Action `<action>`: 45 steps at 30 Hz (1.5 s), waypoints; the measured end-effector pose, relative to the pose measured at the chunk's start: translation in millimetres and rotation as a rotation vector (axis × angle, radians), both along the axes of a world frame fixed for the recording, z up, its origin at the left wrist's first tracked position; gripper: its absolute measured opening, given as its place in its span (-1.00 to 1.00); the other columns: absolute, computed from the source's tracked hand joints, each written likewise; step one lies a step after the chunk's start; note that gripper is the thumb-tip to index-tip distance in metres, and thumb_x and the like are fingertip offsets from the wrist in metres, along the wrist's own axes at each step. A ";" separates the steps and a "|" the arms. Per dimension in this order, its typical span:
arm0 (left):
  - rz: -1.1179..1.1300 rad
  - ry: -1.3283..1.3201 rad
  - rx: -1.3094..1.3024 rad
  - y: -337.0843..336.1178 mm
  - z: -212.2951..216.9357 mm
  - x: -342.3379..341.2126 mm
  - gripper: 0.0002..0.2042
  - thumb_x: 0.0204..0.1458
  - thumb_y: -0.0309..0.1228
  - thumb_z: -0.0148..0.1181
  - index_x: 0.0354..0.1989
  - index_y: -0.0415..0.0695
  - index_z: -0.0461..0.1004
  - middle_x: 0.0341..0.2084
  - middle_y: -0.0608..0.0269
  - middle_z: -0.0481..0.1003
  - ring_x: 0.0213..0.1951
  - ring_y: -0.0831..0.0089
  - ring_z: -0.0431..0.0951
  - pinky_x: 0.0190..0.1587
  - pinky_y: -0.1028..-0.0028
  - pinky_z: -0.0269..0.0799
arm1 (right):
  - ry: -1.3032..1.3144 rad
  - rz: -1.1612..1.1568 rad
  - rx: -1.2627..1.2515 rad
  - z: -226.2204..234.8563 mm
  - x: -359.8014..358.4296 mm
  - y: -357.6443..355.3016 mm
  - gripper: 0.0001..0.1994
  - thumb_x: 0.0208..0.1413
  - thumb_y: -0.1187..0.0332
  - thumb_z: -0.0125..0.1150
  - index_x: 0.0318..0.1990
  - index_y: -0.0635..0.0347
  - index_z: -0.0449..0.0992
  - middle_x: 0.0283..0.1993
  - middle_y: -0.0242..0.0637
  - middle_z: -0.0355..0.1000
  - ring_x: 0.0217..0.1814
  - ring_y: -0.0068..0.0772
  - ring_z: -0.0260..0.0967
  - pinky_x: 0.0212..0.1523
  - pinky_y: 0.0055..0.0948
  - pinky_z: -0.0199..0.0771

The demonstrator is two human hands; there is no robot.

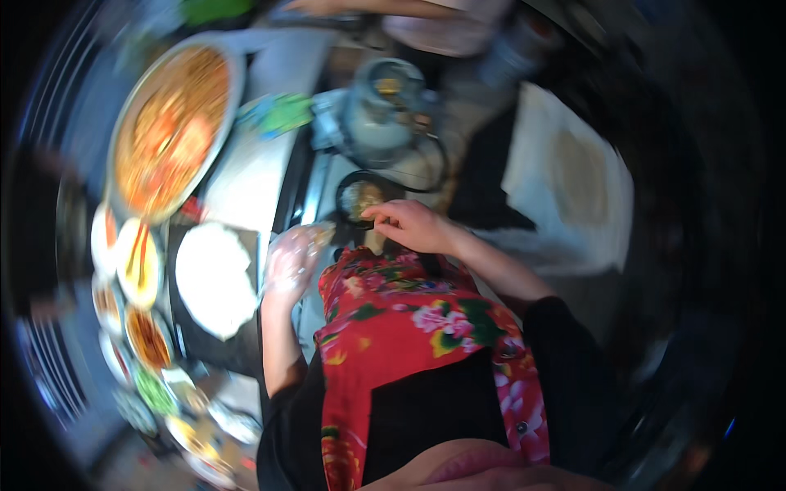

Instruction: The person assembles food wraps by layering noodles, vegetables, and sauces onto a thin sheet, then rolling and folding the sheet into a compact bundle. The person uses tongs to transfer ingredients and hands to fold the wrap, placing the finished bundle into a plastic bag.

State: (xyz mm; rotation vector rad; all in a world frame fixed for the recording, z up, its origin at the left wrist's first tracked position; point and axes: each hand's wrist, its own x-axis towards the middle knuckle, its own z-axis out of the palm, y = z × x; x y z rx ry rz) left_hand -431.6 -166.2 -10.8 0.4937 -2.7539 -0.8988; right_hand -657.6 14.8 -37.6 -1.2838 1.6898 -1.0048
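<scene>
My left hand (291, 258), in a clear plastic glove, is beside the counter edge, just left of my red floral apron (401, 307). Motion smears its fingers, and a tan patch shows at their tips, too blurred to name. In front of my waist my bare right hand (413, 227) reaches leftward, fingers loosely bent and apart, with nothing visible in them. Just beyond its fingertips is a dark round container (348, 199) with pale contents. A bright white round sheet (214, 282) lies on a dark flat plate (233, 352), left of my gloved hand.
A large round pan (235, 86) of reddish-brown food stands at the far left. Several small dishes (150, 338) line the left side. Ahead are a grey-blue gas cylinder (378, 123) and a hose (442, 168). White sheeting (524, 155) lies at right; another person's arm (393, 8) shows at top.
</scene>
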 end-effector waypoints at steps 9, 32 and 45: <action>-0.461 -0.189 -0.019 88.2 29.6 -203.5 -0.73 0.01 -0.53 0.21 -0.07 -0.17 0.58 -0.11 -0.02 0.58 -0.11 -0.04 0.58 -0.02 0.13 0.51 | 0.470 -1.392 0.223 -10.5 -223.8 326.0 -0.83 0.23 0.41 0.17 -0.13 0.26 0.62 -0.29 -0.10 0.59 -0.30 -0.20 0.58 -0.19 -0.32 0.54; -0.775 -0.121 0.128 231.7 33.3 -336.9 -0.70 -0.03 -0.58 0.18 -0.07 -0.21 0.55 -0.15 -0.07 0.58 -0.15 -0.07 0.58 -0.07 0.16 0.54 | 0.354 -0.929 0.456 -53.8 -323.4 287.0 -0.72 -0.02 0.15 0.40 -0.35 0.19 0.61 -0.34 -0.09 0.58 -0.24 -0.06 0.56 -0.17 -0.16 0.51; -0.784 -0.102 0.085 221.0 38.5 -330.5 -0.71 -0.06 -0.55 0.22 -0.10 -0.23 0.55 -0.15 -0.06 0.59 -0.13 -0.06 0.58 -0.06 0.17 0.53 | 0.568 -1.030 0.310 -64.2 -312.8 304.2 -0.78 0.01 0.24 0.34 -0.36 0.24 0.58 -0.35 -0.09 0.58 -0.23 -0.12 0.58 -0.19 -0.18 0.55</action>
